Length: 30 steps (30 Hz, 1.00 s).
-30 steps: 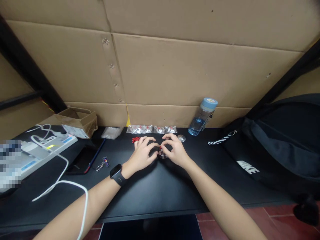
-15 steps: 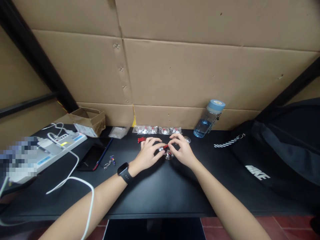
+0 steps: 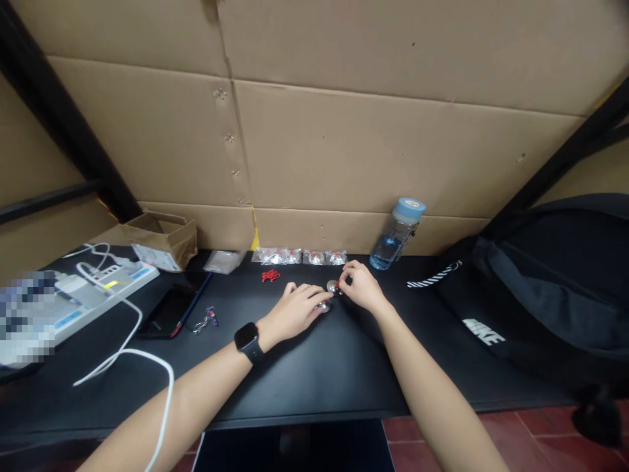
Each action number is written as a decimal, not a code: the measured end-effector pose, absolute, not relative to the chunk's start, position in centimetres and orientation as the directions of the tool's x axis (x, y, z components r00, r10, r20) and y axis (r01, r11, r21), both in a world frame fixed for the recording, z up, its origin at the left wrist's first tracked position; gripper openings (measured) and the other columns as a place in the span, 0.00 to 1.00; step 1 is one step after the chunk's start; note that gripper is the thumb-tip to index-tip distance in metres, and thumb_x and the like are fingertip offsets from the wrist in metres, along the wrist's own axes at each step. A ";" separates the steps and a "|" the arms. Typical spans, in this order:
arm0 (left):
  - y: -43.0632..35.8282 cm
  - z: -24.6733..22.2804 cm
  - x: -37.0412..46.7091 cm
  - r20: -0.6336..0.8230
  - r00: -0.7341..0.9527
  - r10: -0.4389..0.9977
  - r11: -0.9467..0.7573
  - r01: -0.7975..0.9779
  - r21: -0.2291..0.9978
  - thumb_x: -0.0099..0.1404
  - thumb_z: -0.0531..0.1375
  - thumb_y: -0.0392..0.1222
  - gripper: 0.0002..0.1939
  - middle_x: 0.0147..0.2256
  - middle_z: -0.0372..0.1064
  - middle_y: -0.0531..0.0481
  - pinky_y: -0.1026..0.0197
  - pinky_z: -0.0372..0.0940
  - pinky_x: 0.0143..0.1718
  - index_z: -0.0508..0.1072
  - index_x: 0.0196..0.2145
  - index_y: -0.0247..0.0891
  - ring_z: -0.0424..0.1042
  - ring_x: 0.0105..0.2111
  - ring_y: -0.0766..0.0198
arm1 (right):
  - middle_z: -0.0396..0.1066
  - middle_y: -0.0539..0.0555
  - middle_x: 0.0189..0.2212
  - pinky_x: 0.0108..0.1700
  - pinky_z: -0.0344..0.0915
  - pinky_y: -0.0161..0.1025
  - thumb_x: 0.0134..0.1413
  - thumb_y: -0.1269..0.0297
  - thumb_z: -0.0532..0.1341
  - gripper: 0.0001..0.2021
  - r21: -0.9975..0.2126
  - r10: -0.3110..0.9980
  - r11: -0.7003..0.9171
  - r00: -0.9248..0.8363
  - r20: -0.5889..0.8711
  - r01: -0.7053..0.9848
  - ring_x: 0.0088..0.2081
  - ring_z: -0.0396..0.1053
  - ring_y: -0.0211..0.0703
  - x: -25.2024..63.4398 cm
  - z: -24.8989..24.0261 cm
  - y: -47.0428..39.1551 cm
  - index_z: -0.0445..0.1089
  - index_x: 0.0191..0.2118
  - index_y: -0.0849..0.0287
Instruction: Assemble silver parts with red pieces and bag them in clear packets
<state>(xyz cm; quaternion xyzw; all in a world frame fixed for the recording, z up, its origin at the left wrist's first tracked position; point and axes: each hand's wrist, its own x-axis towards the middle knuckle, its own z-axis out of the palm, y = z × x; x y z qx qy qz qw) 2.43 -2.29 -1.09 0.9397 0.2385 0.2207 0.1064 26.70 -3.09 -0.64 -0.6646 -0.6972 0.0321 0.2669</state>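
Silver disc (image 3: 332,287) just left of right grip (image 3: 362,288), red cord (image 3: 337,285) between.

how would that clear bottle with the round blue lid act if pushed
The clear cylindrical bottle with the blue lid would likely tip if pushed near its top, being tall and narrow. Its rounded body might roll once down. What looks like liquid low inside probably adds weight.

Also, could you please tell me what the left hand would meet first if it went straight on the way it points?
The left hand would probably first meet the shiny disc beside the right hand, though the depth between them is hard to judge.
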 end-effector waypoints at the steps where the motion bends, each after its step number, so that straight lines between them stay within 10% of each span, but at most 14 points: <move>1: -2.4 -1.2 2.7 0.365 0.791 0.491 -0.867 0.405 0.290 0.75 0.52 0.43 0.14 0.52 0.72 0.48 0.52 0.50 0.47 0.69 0.56 0.49 0.67 0.51 0.56 | 0.70 0.54 0.45 0.49 0.65 0.42 0.54 0.67 0.62 0.05 -0.401 0.951 0.108 0.022 0.307 0.910 0.49 0.68 0.47 26.8 -0.6 -3.2 0.73 0.28 0.55; 8: -1.2 -1.1 2.1 0.364 0.754 0.548 -0.837 0.492 0.241 0.72 0.58 0.39 0.07 0.40 0.77 0.51 0.48 0.45 0.48 0.76 0.37 0.44 0.65 0.49 0.56 | 0.72 0.54 0.41 0.48 0.64 0.38 0.59 0.65 0.61 0.04 -0.383 0.964 0.165 -0.066 0.259 0.909 0.45 0.70 0.44 27.2 0.2 -3.8 0.73 0.37 0.56; 14: -1.4 -0.6 2.3 0.397 0.756 0.520 -0.848 0.513 0.134 0.72 0.57 0.40 0.08 0.42 0.75 0.50 0.47 0.47 0.49 0.76 0.44 0.48 0.63 0.51 0.54 | 0.74 0.54 0.42 0.43 0.66 0.41 0.55 0.54 0.67 0.10 -0.295 0.958 0.147 -0.061 0.280 0.944 0.45 0.70 0.49 26.5 -0.4 -3.8 0.78 0.39 0.51; 30: -1.8 -0.5 2.6 0.446 0.773 0.452 -0.868 0.496 0.021 0.70 0.56 0.37 0.09 0.47 0.73 0.44 0.45 0.51 0.49 0.77 0.39 0.42 0.61 0.55 0.50 | 0.76 0.52 0.42 0.44 0.66 0.40 0.56 0.67 0.65 0.03 -0.329 0.960 0.139 -0.046 0.276 0.934 0.46 0.70 0.47 26.3 -1.3 -3.1 0.77 0.34 0.53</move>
